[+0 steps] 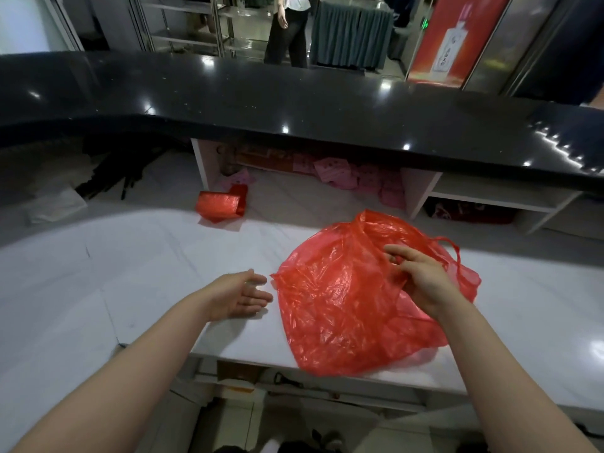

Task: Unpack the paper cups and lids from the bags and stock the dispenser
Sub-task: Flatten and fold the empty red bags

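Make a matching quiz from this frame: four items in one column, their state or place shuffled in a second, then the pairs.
Items
1. large crumpled red plastic bag
2. small folded red plastic bag
3. left hand
4. right hand

States
A. open, palm up, holding nothing, beside the big bag
B. fingers pinching the red film near the bag's top
C. lying at the front edge of the white marble counter
D. lying untouched further back, near the shelf opening

Pairs: 1-C, 2-D, 3-A, 4-B
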Available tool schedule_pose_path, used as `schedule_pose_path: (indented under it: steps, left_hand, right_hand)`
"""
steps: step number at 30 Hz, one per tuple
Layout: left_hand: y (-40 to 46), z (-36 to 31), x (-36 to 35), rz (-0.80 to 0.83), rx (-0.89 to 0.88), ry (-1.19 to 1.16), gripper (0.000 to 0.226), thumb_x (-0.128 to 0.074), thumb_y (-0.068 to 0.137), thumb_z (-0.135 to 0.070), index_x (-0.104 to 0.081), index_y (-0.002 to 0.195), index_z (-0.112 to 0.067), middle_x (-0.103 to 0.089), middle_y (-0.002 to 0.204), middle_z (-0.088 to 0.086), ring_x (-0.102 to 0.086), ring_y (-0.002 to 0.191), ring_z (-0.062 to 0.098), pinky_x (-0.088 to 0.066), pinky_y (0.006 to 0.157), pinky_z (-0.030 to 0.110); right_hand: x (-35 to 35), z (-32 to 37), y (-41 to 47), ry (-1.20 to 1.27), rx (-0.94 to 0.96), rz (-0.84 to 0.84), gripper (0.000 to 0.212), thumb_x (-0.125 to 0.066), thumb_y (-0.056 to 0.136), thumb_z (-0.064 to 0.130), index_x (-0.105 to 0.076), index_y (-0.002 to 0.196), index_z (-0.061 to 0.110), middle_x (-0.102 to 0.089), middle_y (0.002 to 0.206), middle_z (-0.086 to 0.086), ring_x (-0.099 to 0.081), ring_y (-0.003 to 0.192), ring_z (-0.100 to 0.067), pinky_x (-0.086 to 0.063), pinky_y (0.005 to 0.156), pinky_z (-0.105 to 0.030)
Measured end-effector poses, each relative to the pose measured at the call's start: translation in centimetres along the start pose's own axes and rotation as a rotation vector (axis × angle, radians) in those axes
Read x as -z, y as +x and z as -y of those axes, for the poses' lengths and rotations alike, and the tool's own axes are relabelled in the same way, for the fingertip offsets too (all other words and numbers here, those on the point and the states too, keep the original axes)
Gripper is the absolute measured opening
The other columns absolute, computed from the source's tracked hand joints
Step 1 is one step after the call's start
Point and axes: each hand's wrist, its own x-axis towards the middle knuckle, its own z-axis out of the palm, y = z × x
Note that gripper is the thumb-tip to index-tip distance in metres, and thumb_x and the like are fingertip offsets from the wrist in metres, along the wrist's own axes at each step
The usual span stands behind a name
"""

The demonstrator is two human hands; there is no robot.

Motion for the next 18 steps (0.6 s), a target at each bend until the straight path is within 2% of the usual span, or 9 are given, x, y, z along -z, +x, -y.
schedule_pose_path:
  steps: [2, 5, 7, 10, 14, 16, 18]
  left_hand:
    - [0.7, -0.7, -1.1, 0.001, -0.035, 0.030, 0.030, -0.052, 0.100, -0.037, -0.061, 0.121, -0.018, -0.074, 0.106, 0.017, -0.073, 0.095, 0.033, -0.057, 0.092, 0.043]
    - [1.7, -1.3, -1.9, 0.023, -0.063, 0.062, 0.028, -0.055, 0.099, -0.034, -0.063, 0.121, -0.020, -0.072, 0.104, 0.018, -0.071, 0.086, 0.030, -0.061, 0.082, 0.041]
    - [2.1, -1.5, -2.2, 0.009, -0.076, 0.065, 0.026, -0.058, 0.097, -0.030, -0.066, 0.116, -0.014, -0.069, 0.096, 0.017, -0.067, 0.082, 0.028, -0.061, 0.082, 0.041]
    - [2.8, -1.6, -2.5, -0.017, -0.117, 0.089, 0.023, -0.069, 0.092, -0.022, -0.071, 0.106, -0.003, -0.070, 0.084, 0.010, -0.067, 0.078, 0.021, -0.059, 0.089, 0.042]
    - [2.8, -1.4, -2.6, 0.053, -0.084, 0.106, 0.030, -0.074, 0.089, -0.023, -0.072, 0.111, -0.002, -0.072, 0.096, 0.013, -0.068, 0.086, 0.018, -0.059, 0.090, 0.036]
    - [2.5, -1.2, -2.6, 0.107, -0.070, 0.165, 0.028, -0.074, 0.089, -0.023, -0.073, 0.110, -0.005, -0.072, 0.095, 0.013, -0.067, 0.082, 0.017, -0.059, 0.085, 0.030]
    - [2.4, -0.7, -2.5, 0.135, -0.066, 0.239, 0.023, -0.070, 0.091, -0.019, -0.073, 0.110, -0.007, -0.072, 0.095, 0.012, -0.065, 0.083, 0.018, -0.054, 0.089, 0.033]
  right_hand:
    - [-0.2, 0.1, -0.3, -0.020, -0.014, 0.019, 0.045, -0.037, 0.086, -0.021, -0.067, 0.109, 0.004, -0.069, 0.083, -0.005, -0.061, 0.071, -0.015, -0.053, 0.055, -0.019]
    - [-0.4, 0.1, -0.7, -0.049, -0.027, 0.060, 0.047, -0.036, 0.086, -0.021, -0.068, 0.108, 0.005, -0.069, 0.086, -0.006, -0.062, 0.075, -0.015, -0.052, 0.061, -0.021]
    - [-0.6, 0.3, -1.1, -0.048, -0.032, 0.084, 0.046, -0.035, 0.085, -0.021, -0.068, 0.107, 0.003, -0.069, 0.085, -0.006, -0.062, 0.073, -0.014, -0.052, 0.062, -0.021]
    - [-0.8, 0.5, -1.6, -0.057, -0.026, 0.114, 0.045, -0.035, 0.086, -0.022, -0.067, 0.106, 0.002, -0.069, 0.082, -0.006, -0.061, 0.069, -0.013, -0.053, 0.059, -0.019]
    - [-0.5, 0.6, -1.9, -0.072, -0.008, 0.112, 0.045, -0.034, 0.087, -0.022, -0.068, 0.103, 0.003, -0.069, 0.082, -0.006, -0.061, 0.068, -0.012, -0.053, 0.057, -0.018]
    - [-0.5, 0.5, -1.8, -0.084, 0.000, 0.107, 0.046, -0.035, 0.087, -0.022, -0.069, 0.101, 0.005, -0.069, 0.083, -0.005, -0.061, 0.068, -0.012, -0.053, 0.057, -0.017]
    - [-0.6, 0.5, -1.7, -0.079, 0.010, 0.103, 0.046, -0.035, 0.086, -0.022, -0.069, 0.100, 0.005, -0.069, 0.084, -0.005, -0.060, 0.069, -0.012, -0.053, 0.058, -0.016]
